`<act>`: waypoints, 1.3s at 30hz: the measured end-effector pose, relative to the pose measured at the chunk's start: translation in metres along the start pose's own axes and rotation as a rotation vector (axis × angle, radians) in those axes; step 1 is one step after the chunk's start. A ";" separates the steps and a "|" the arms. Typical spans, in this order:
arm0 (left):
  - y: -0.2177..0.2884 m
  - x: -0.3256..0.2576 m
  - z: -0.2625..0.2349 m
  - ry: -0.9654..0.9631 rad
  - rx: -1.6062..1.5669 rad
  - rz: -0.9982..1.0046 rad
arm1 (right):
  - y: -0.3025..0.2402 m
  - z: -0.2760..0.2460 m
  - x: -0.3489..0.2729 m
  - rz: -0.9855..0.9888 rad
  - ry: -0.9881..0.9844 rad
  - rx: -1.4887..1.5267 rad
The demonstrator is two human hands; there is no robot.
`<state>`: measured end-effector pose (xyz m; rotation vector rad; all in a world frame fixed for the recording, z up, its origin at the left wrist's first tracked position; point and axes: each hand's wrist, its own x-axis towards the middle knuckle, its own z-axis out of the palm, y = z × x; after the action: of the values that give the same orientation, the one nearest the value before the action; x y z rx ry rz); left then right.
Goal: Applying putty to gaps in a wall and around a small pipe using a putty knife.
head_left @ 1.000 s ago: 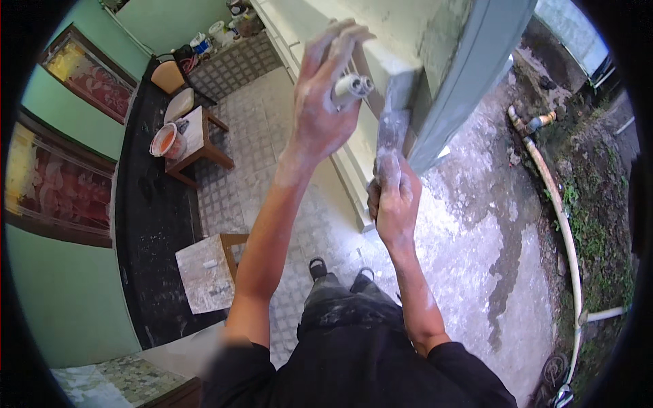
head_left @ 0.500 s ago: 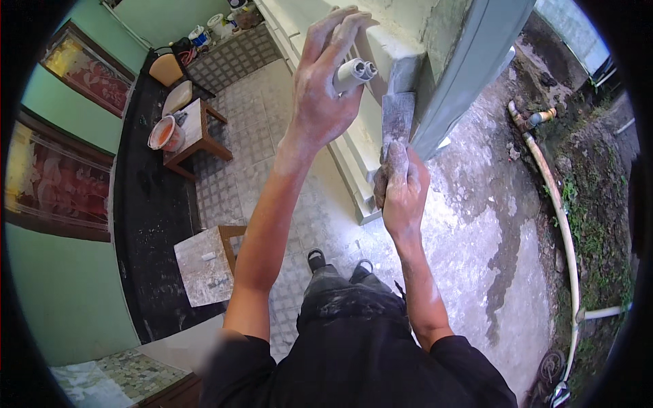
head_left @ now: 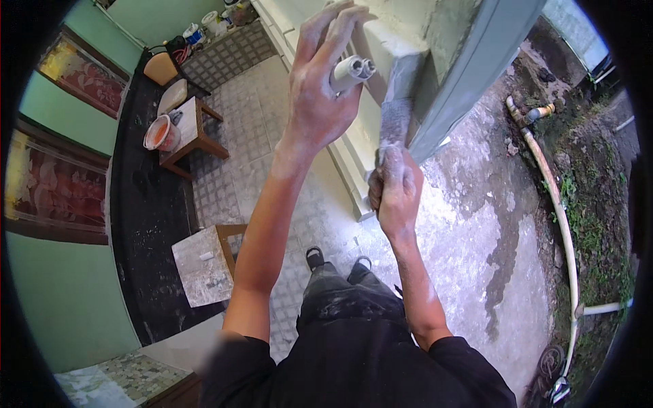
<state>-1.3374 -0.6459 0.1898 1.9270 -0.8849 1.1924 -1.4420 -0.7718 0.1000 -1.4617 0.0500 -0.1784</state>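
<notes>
Right hand [head_left: 398, 194] is fisted round the handle of a trowel [head_left: 394, 115]: stiff, light, dusty. Left hand [head_left: 320, 95], fingers spread, pinches a paper roll [head_left: 352, 70]: soft, crushable.

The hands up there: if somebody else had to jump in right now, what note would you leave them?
Left hand: raised against the pale frame, a rolled paper tube in its grip.
Right hand: shut on the handle of a dusty flat tool, whose blade lies on the frame's edge beside the grey door.
Done or left: cannot tell from this view.
</notes>
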 end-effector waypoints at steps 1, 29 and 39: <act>0.000 0.001 -0.001 0.012 -0.008 0.007 | -0.004 -0.003 -0.004 0.014 -0.018 0.037; 0.004 -0.007 -0.003 0.003 -0.090 -0.047 | -0.013 -0.001 -0.004 -0.128 0.031 -0.072; -0.003 -0.002 -0.001 0.005 -0.126 -0.058 | 0.008 0.001 -0.002 -0.084 0.007 0.012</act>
<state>-1.3366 -0.6428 0.1876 1.8357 -0.8745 1.0810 -1.4427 -0.7701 0.0923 -1.4521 -0.0070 -0.2515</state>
